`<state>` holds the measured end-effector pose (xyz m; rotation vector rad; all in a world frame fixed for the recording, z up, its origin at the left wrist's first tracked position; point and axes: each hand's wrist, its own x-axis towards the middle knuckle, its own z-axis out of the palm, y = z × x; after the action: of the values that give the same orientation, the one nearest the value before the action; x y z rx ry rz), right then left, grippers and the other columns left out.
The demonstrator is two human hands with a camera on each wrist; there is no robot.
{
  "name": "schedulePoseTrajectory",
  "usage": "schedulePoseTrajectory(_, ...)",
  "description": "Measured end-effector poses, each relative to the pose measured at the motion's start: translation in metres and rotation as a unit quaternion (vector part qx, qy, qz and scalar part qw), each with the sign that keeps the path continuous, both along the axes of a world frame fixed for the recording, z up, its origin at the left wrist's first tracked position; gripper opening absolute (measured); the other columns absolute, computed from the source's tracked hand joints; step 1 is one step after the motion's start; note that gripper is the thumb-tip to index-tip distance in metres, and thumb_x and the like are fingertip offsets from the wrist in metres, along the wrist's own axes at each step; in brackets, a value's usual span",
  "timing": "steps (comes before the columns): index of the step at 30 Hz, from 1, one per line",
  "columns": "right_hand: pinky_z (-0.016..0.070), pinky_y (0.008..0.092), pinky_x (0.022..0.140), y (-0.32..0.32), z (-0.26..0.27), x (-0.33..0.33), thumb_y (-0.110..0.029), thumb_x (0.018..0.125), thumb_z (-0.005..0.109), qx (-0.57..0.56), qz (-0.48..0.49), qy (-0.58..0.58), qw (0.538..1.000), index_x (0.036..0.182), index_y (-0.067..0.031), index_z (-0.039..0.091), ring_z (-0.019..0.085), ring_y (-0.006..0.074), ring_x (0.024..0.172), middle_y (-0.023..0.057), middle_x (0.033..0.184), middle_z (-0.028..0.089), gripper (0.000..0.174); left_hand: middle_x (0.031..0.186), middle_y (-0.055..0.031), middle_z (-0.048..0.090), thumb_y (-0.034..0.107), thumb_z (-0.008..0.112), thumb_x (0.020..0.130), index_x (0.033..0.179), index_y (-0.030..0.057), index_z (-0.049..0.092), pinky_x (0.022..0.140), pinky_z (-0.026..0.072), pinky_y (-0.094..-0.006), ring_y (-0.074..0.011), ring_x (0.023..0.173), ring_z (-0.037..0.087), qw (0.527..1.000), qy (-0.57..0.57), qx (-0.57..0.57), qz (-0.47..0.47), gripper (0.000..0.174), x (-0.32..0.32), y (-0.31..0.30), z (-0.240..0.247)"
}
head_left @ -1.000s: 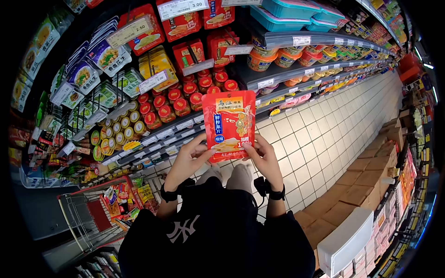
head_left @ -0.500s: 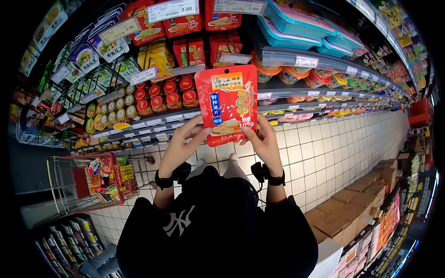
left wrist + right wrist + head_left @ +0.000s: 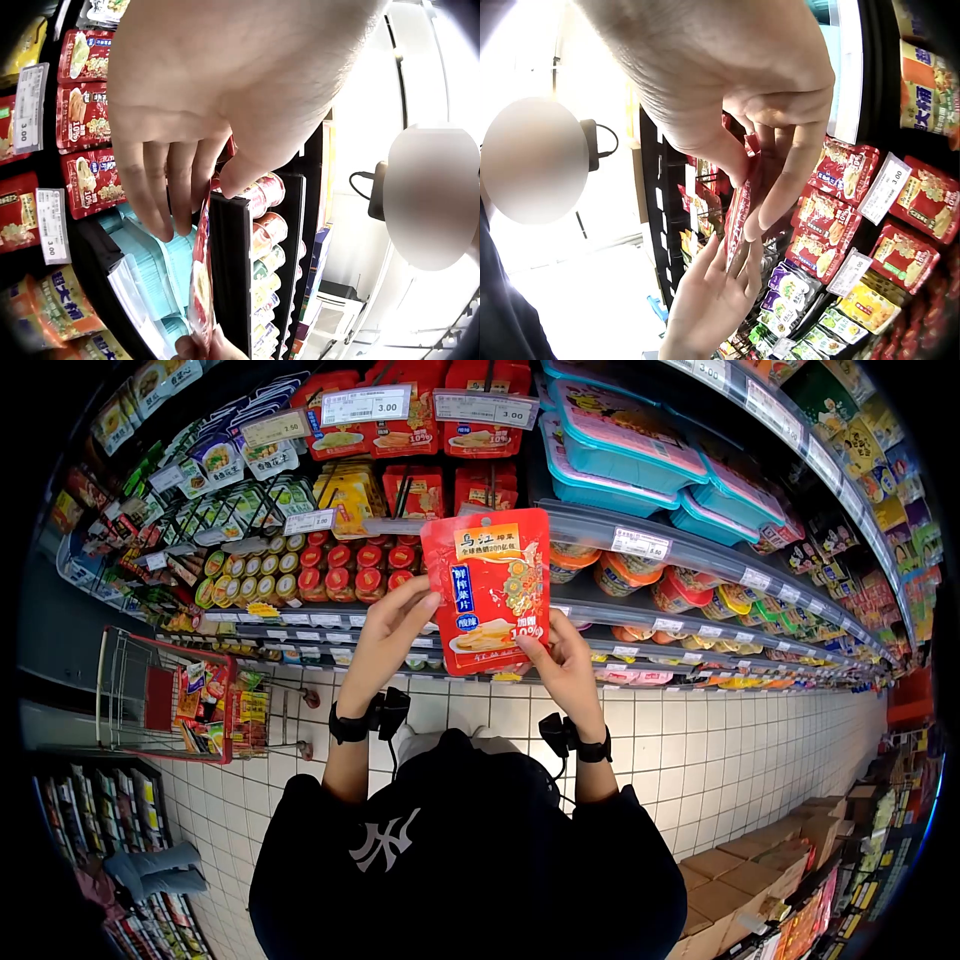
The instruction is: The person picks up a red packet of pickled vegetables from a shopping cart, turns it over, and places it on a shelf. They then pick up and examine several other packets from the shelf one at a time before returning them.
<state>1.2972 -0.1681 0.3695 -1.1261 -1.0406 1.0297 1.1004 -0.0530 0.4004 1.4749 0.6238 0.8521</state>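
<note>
A red pouch [image 3: 490, 592] with a blue label and yellow header is held upright in front of the body, its printed face toward the head camera. The left hand [image 3: 392, 638] pinches its left edge, thumb in front and fingers behind. At the lower right corner, the right hand [image 3: 568, 672] grips it with the thumb on the front. Seen edge-on in the left wrist view, the pouch [image 3: 201, 277] hangs from the left hand [image 3: 217, 97]. In the right wrist view the right hand [image 3: 742, 97] pinches the pouch [image 3: 739, 217], with the left hand [image 3: 709, 304] beyond.
Shelves ahead carry red pouches [image 3: 487, 440], turquoise trays [image 3: 625, 450], jars [image 3: 340, 582] and tubs [image 3: 628, 573]. A shopping cart [image 3: 232, 710] with packets stands on the left. Cardboard boxes [image 3: 720, 880] line the lower right, and another person's legs [image 3: 165, 868] show at lower left.
The head view has turned and the shelves appear closer. The left hand has shifted from the pouch's lower left corner up its left edge; the right hand keeps its grip.
</note>
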Motion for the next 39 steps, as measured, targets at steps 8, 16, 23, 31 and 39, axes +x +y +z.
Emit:
schedulePoseTrajectory(8, 0.0477, 0.0195, 0.055, 0.007, -0.007, 0.013, -0.013, 0.092, 0.055, -0.013, 0.05, -0.007, 0.999, 0.114, 0.0006, 0.046, 0.064, 0.0104, 0.07, 0.0087, 0.097, 0.065, 0.027, 0.093, -0.004, 0.065, 0.013, 0.061, 0.089, 0.104, -0.0014, 0.059, 0.071, 0.0484, -0.0196, -0.0048, 0.082, 0.06, 0.989, -0.125, -0.047, 0.068, 0.021, 0.051, 0.025, -0.001)
schedulePoseTrajectory(16, 0.0474, 0.0203, 0.055, 0.051, -0.004, 0.019, -0.012, 0.093, 0.055, -0.004, 0.035, 0.023, 0.999, 0.115, 0.0, 0.045, 0.063, 0.0112, 0.069, 0.0104, 0.098, 0.064, 0.027, 0.086, -0.0033, 0.067, 0.015, 0.066, 0.086, 0.1, 0.0008, 0.064, 0.064, 0.0501, -0.0199, -0.0068, 0.073, 0.064, 0.974, -0.176, -0.121, 0.073, 0.02, 0.083, 0.066, 0.018)
schedulePoseTrajectory(23, 0.0487, 0.0205, 0.053, 0.101, -0.001, 0.025, -0.014, 0.094, 0.053, -0.005, -0.005, 0.034, 0.999, 0.114, -0.0003, 0.045, 0.063, 0.0119, 0.066, 0.011, 0.099, 0.064, 0.026, 0.084, -0.0026, 0.067, 0.014, 0.068, 0.084, 0.095, 0.0015, 0.065, 0.063, 0.0494, -0.02, -0.0054, 0.07, 0.062, 0.981, -0.161, -0.075, 0.076, 0.017, 0.105, 0.121, 0.022)
schedulePoseTrajectory(31, 0.0537, 0.0248, 0.054, 0.146, 0.007, 0.028, -0.012, 0.094, 0.053, 0.033, -0.039, 0.021, 0.998, 0.115, 0.0025, 0.042, 0.065, 0.0158, 0.07, 0.014, 0.104, 0.062, 0.028, 0.088, -0.0053, 0.067, 0.012, 0.067, 0.084, 0.096, -0.0009, 0.064, 0.065, 0.0497, -0.0214, -0.0067, 0.073, 0.062, 0.984, -0.168, -0.019, 0.057, 0.018, 0.115, 0.166, 0.039)
schedulePoseTrajectory(39, 0.0535, 0.0228, 0.056, 0.166, 0.018, 0.024, -0.011, 0.094, 0.052, 0.047, -0.097, -0.012, 0.994, 0.117, 0.0024, 0.043, 0.065, 0.0128, 0.073, 0.0123, 0.102, 0.062, 0.028, 0.088, -0.0051, 0.067, 0.005, 0.062, 0.083, 0.096, -0.0018, 0.063, 0.069, 0.0489, -0.0225, -0.0071, 0.076, 0.06, 0.983, -0.167, 0.061, 0.042, 0.015, 0.12, 0.202, 0.03)
